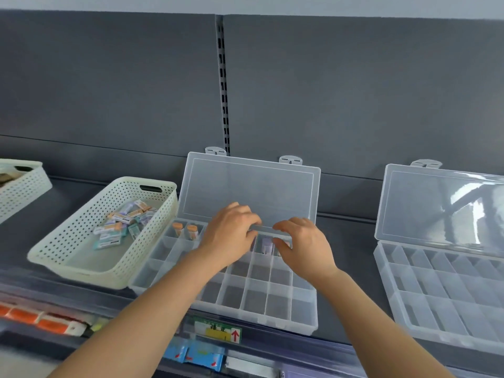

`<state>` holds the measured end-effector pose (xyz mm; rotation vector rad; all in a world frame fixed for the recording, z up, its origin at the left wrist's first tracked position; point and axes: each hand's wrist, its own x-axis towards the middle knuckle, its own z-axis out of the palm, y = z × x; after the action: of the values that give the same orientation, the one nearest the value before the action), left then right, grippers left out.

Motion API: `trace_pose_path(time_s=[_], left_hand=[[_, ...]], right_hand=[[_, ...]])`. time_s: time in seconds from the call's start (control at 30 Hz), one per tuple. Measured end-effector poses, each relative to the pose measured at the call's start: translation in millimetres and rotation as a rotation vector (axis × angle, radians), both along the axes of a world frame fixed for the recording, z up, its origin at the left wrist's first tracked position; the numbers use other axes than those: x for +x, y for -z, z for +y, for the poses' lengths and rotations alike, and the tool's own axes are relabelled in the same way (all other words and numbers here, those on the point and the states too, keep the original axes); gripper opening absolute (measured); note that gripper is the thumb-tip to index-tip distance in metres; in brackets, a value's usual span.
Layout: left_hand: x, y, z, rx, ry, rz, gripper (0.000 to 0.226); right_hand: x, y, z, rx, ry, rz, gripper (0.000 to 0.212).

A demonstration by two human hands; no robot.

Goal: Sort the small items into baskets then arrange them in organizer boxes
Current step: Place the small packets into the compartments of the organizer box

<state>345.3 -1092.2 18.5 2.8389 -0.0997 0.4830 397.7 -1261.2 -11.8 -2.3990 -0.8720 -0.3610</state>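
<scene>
A clear organizer box [272,306] with its lid up stands on the dark shelf in the middle. Its back row holds two orange-capped items [185,231] at the left and a purple one [266,244] near the middle. My left hand [229,236] hovers over the back row with fingers curled downward; whether it holds anything is hidden. My right hand [302,246] is beside it, fingers and thumb bent over the compartment right of the purple item. A cream perforated basket [81,257] to the left holds several small boxed items [122,223].
A second open clear organizer box [441,290] stands at the right. Another cream basket [21,186] sits at the far left. The dark back wall [136,91] rises behind the shelf. Price labels and packaged goods [207,353] lie below the shelf edge.
</scene>
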Motion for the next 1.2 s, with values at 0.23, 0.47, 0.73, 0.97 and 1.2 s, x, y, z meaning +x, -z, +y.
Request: trace_pose_path(time_s=[0.23,0.47,0.73,0.97,1.2], left_hand=[[-51.3,-16.4,99.8,0.083,-0.274,0.058,0.023],[-92.3,1.6,210.1,0.160,-0.475,0.361,0.014],[-97.1,36.3,280.6,0.177,-0.437,0.548,0.026],[-90.7,41.5,295.6,0.204,-0.310,0.601,0.013],[-92.4,38.1,305.5,-0.067,-0.242,0.477,0.011]], right_hand=[[-24.5,-15.8,92.2,-0.050,-0.224,-0.019,0.023],[-49.1,-24.6,203.2,-0.176,-0.375,0.011,0.028],[-49.8,-12.1,319.2,-0.679,-0.392,-0.074,0.026],[-43.7,7.7,360.3,-0.862,-0.313,-0.004,0.029],[-38.3,9.4,363.9,-0.831,-0.302,0.127,0.016]])
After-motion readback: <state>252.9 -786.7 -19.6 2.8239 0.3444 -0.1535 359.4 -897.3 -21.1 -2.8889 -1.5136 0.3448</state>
